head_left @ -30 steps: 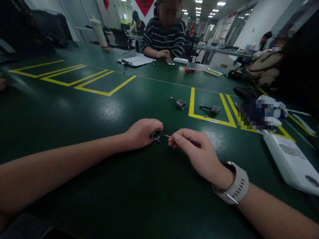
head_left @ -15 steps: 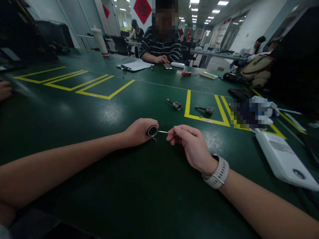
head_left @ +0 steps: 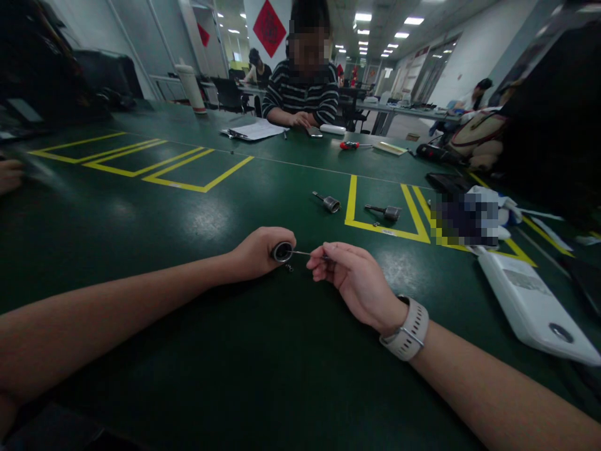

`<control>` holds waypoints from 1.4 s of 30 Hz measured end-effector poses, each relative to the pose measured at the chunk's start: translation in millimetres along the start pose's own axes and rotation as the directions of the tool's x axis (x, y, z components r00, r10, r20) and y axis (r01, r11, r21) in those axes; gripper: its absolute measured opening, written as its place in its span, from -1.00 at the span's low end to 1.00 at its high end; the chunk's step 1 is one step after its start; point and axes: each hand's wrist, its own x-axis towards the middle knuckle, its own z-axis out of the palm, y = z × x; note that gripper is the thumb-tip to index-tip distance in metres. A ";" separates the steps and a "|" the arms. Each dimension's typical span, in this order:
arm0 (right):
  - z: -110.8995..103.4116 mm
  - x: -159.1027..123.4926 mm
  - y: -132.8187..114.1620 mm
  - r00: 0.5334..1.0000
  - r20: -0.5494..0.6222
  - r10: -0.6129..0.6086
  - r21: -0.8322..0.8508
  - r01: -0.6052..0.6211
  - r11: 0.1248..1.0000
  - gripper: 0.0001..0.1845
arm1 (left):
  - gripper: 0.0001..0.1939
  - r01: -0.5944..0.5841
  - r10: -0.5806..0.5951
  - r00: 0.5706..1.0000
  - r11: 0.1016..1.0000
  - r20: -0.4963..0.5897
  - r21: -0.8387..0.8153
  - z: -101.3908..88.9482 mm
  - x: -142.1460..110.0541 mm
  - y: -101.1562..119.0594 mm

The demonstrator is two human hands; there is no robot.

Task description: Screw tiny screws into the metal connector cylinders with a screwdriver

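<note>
My left hand is closed around a dark metal hole saw, its round open mouth turned towards me and to the right. In the fingertips of my right hand is a thin metal rod; its far tip reaches into the mouth of the hole saw. The rod's other end is hidden by my fingers. Small metal pieces lie on the table just below the hole saw. Two more such hole saws lie beyond my hands: one left of a yellow-taped box, the other inside it.
Yellow tape outlines mark the green table. A white device lies at the right, near a pile of cloth. Farther back are a red screwdriver, a clipboard with papers and a seated person with a phone.
My right hand has moved slightly left, and the rod's tip has gone from beside the hole saw's rim into its mouth. The view has shifted slightly.
</note>
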 end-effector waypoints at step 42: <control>-2.2 -1.8 0.7 0.965 -0.187 -0.184 -0.139 0.159 0.977 -0.83 | -0.96 0.224 -0.209 0.956 0.973 -0.205 0.050 1.0 -1.6 -3.8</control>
